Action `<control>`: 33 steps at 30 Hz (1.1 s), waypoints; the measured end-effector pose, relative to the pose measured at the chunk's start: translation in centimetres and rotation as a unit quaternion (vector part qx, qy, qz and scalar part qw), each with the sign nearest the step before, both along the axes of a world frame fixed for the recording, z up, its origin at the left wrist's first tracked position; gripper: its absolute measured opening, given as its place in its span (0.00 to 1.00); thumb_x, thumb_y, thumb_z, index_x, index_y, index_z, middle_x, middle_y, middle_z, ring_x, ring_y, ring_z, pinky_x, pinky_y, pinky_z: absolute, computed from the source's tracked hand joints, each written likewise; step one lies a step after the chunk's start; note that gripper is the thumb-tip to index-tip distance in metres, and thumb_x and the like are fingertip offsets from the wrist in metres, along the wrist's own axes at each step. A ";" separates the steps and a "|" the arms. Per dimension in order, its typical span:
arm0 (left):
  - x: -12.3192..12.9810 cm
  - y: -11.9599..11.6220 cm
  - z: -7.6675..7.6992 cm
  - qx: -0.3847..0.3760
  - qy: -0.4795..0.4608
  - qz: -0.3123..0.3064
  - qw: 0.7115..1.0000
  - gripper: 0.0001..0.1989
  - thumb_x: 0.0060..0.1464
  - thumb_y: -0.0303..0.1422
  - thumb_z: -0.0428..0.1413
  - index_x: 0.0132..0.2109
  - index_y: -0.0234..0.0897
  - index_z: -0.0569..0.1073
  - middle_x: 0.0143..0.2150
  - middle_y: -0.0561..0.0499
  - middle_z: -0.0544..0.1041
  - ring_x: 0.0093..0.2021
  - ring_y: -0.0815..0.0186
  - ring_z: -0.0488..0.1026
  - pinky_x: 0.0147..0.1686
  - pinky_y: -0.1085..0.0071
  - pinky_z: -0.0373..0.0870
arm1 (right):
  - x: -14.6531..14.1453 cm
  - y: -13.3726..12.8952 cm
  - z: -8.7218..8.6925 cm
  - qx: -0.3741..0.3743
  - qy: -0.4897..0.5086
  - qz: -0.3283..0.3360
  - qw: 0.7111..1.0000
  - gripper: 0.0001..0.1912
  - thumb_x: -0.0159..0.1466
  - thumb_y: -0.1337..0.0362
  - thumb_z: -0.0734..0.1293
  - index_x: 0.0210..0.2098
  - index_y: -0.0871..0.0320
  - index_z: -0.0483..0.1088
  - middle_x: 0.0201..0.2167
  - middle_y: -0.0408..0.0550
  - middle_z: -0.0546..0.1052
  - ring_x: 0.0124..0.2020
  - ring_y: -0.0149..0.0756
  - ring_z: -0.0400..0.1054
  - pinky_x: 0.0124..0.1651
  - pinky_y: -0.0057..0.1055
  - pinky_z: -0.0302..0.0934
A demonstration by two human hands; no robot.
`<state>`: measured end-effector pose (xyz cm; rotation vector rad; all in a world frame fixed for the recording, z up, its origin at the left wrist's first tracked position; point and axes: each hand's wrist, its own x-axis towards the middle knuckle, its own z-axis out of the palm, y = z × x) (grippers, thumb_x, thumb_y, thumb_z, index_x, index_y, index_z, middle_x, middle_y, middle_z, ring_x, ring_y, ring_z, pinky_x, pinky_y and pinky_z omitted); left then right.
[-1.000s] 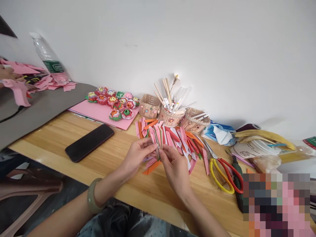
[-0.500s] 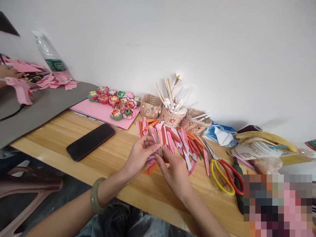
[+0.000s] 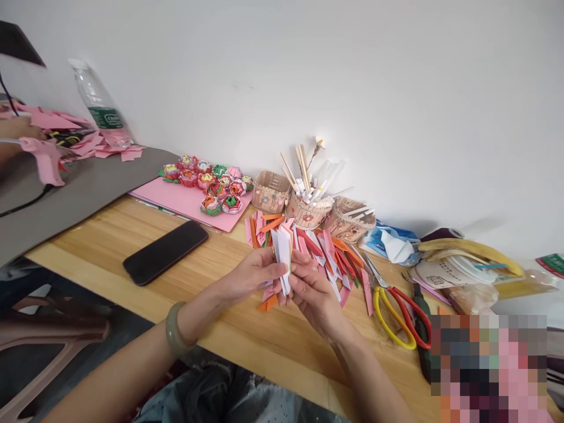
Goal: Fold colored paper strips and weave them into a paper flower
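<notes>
A small bundle of folded paper pieces (image 3: 284, 252), white on the side facing me, stands upright between my two hands. My left hand (image 3: 258, 271) pinches it from the left, thumb across the front. On the other side my right hand (image 3: 315, 289) grips its lower right part with thumb and fingers. Behind and beneath the hands lies a loose pile of folded strips (image 3: 337, 258) in pink, orange, white, red and green. Scissors (image 3: 399, 311) with yellow and red handles rest to the right of the pile.
Paper flowers (image 3: 215, 189) sit on a pink sheet (image 3: 176, 198) near a black phone (image 3: 165, 252). Decorated baskets (image 3: 308, 212) line the wall. At the left are a bottle (image 3: 104, 114) and another person's hand by a pink glue gun (image 3: 46, 160). Cup and banana peel lie right.
The bundle has turned, so its white face shows instead of pink pieces and edges. My right fingers have moved up behind it. The view has shifted slightly.
</notes>
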<state>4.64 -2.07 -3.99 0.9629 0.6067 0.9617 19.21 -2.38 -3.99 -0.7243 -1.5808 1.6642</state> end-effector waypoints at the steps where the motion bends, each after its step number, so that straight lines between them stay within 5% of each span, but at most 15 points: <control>1: 0.0 0.0 0.1 0.001 0.010 -0.003 1.000 0.25 0.39 0.47 0.60 0.40 0.33 0.73 0.16 0.54 0.67 0.15 0.69 0.66 0.17 0.73 0.62 | 0.0 0.0 -0.1 -0.016 0.006 0.003 1.000 0.14 0.62 0.57 0.59 0.40 0.59 0.68 0.28 0.47 0.73 0.24 0.31 0.66 0.29 0.28 0.63; 6: 0.6 0.3 0.5 0.052 0.108 0.059 0.991 0.21 0.46 0.49 0.53 0.34 0.33 0.73 0.20 0.50 0.71 0.14 0.71 0.64 0.16 0.74 0.58 | 0.6 0.7 -0.5 0.000 -0.084 0.001 0.996 0.14 0.62 0.58 0.57 0.36 0.60 0.69 0.26 0.45 0.73 0.25 0.31 0.67 0.29 0.28 0.62; 9: 0.6 0.6 0.3 0.125 0.206 0.157 0.958 0.18 0.52 0.43 0.50 0.27 0.33 0.73 0.28 0.48 0.73 0.24 0.69 0.67 0.27 0.72 0.63 | 1.2 1.3 -0.2 0.077 -0.192 -0.097 0.973 0.09 0.60 0.63 0.60 0.31 0.60 0.70 0.27 0.45 0.74 0.30 0.33 0.69 0.35 0.30 0.63; 12: 0.5 0.8 -0.1 0.170 0.269 0.194 0.928 0.13 0.54 0.39 0.48 0.30 0.34 0.69 0.28 0.51 0.71 0.31 0.67 0.68 0.34 0.71 0.63 | 1.5 1.6 0.2 0.099 -0.176 -0.206 0.958 0.11 0.59 0.63 0.61 0.40 0.59 0.68 0.36 0.49 0.75 0.38 0.36 0.69 0.42 0.34 0.62; 16: 0.8 0.6 -0.2 0.179 0.282 0.151 0.930 0.11 0.56 0.38 0.46 0.38 0.34 0.65 0.30 0.53 0.70 0.31 0.68 0.67 0.34 0.71 0.63 | 1.6 1.2 0.5 0.175 -0.155 -0.255 0.938 0.21 0.58 0.58 0.64 0.51 0.55 0.63 0.46 0.51 0.70 0.45 0.38 0.64 0.45 0.36 0.60; 19: 1.2 0.3 -0.5 0.181 0.297 0.100 0.932 0.12 0.56 0.39 0.46 0.37 0.34 0.65 0.28 0.54 0.68 0.29 0.69 0.65 0.30 0.72 0.62 | 1.7 0.9 0.7 0.225 -0.179 -0.244 0.926 0.21 0.60 0.57 0.63 0.52 0.52 0.63 0.38 0.48 0.70 0.39 0.37 0.63 0.42 0.34 0.59; 26: 1.6 0.1 -0.7 0.111 0.159 -0.118 0.974 0.18 0.53 0.45 0.48 0.27 0.34 0.62 0.19 0.55 0.65 0.19 0.73 0.64 0.21 0.75 0.60 | 2.4 1.4 1.0 0.123 -0.109 -0.141 0.976 0.16 0.61 0.53 0.61 0.36 0.57 0.73 0.18 0.40 0.63 0.21 0.28 0.57 0.25 0.26 0.55; 29: 1.8 0.3 -0.4 0.085 0.122 -0.111 0.983 0.19 0.51 0.46 0.49 0.27 0.33 0.62 0.19 0.55 0.65 0.17 0.75 0.63 0.19 0.77 0.59 | 2.2 1.4 0.7 0.129 -0.107 -0.193 0.967 0.13 0.59 0.56 0.63 0.39 0.56 0.72 0.22 0.41 0.66 0.23 0.29 0.59 0.26 0.26 0.56; 33: 2.1 0.5 -0.1 0.079 0.128 -0.061 0.987 0.18 0.51 0.46 0.51 0.27 0.34 0.60 0.18 0.58 0.63 0.17 0.76 0.63 0.19 0.78 0.57 | 1.6 1.0 0.5 0.224 -0.115 -0.311 0.916 0.16 0.56 0.63 0.67 0.45 0.51 0.69 0.39 0.47 0.67 0.38 0.34 0.62 0.36 0.29 0.60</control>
